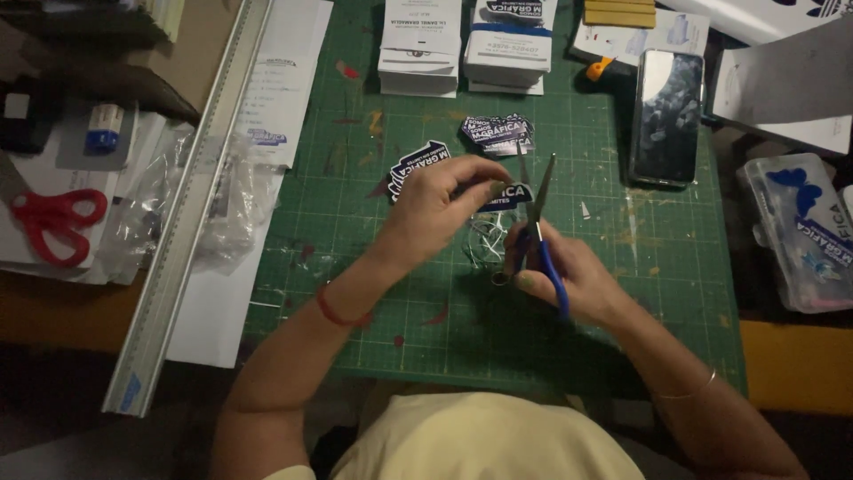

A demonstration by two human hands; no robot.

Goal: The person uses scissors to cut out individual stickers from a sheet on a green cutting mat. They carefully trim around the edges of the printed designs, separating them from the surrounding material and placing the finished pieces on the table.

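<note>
Over a green gridded cutting mat (622, 293), my left hand (435, 209) pinches a small dark-blue printed sticker with a white border (508, 196) between thumb and fingertips, closed on its left edge. My right hand (569, 276) is wrapped around blue-handled metal scissors (538, 222), blades slightly parted and pointing up beside the sticker's right end. The sticker looks feather-light, thin and floppy, likely to bend or crease, so I judge it best held near the cutting line. Thin white trimmings (484, 242) lie on the mat just below it. More cut stickers (499, 133) rest farther up the mat.
</note>
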